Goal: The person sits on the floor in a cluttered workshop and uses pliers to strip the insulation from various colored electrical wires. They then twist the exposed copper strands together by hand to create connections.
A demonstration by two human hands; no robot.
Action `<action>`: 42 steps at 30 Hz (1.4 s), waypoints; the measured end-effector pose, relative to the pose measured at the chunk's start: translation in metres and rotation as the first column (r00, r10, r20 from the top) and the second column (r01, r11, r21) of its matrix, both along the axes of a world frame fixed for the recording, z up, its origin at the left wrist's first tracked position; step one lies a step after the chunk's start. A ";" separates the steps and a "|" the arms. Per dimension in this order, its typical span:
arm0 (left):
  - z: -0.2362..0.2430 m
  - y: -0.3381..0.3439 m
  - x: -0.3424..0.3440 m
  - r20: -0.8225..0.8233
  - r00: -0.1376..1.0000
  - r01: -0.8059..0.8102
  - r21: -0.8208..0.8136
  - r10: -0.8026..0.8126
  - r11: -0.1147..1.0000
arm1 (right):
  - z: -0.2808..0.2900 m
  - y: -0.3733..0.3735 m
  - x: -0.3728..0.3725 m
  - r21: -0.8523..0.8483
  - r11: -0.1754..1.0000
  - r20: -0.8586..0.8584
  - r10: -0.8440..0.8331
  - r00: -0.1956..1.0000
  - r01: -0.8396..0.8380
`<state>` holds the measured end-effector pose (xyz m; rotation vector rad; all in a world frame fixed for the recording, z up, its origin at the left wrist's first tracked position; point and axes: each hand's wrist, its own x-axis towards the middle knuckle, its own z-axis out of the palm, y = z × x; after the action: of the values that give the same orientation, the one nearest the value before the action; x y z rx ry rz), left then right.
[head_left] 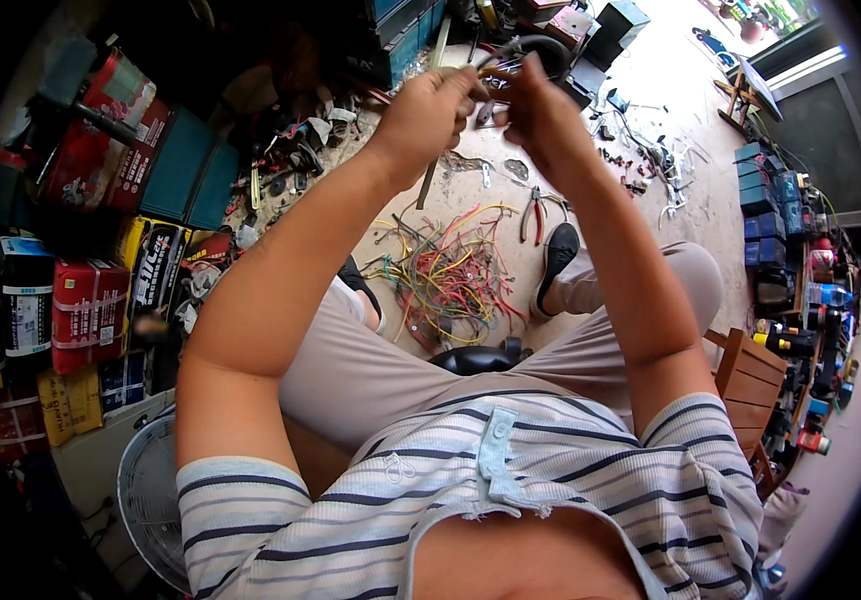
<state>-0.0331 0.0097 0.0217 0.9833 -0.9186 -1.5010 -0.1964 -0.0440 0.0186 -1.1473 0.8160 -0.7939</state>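
Near the top centre, my left hand is closed in a pinch on a thin yellowish-brown cable. My right hand, slightly apart from it, has curled fingers at the same cable, partly hidden behind them. A dark loop of thicker cable arches behind my hands, and an olive strip hangs below my left hand. On the floor between my feet lies a tangle of red, yellow and green wires, with red-handled pliers just beyond it.
Stacked batteries and a fan are at my left. Scraps and loose parts litter the floor ahead. At my right are more batteries, a crowded shelf and a wooden chair. Dark boxes stand at the back.
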 end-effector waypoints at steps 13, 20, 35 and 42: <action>-0.006 -0.033 0.055 -0.300 0.841 -0.399 0.218 0.450 0.891 | -0.017 0.081 0.043 -0.177 0.972 -0.431 0.063 0.900 -0.153; -0.028 -0.053 0.060 -0.259 0.785 -0.473 0.336 0.563 0.814 | 0.002 0.097 0.048 -0.495 0.856 -0.534 -0.163 0.830 -0.150; -0.001 -0.033 0.146 -0.096 0.847 -0.511 0.122 0.523 0.851 | -0.053 0.163 -0.003 -0.492 0.553 -0.782 0.059 0.621 -0.673; -0.004 -0.021 0.108 0.139 0.956 -0.276 0.123 0.259 0.953 | -0.116 0.181 -0.005 -0.241 0.602 -0.836 0.271 0.478 -0.761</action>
<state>0.0747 -0.0117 0.0178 1.2617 -0.7361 -1.2988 -0.2015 0.1371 -0.0975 -2.2725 0.7515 0.0722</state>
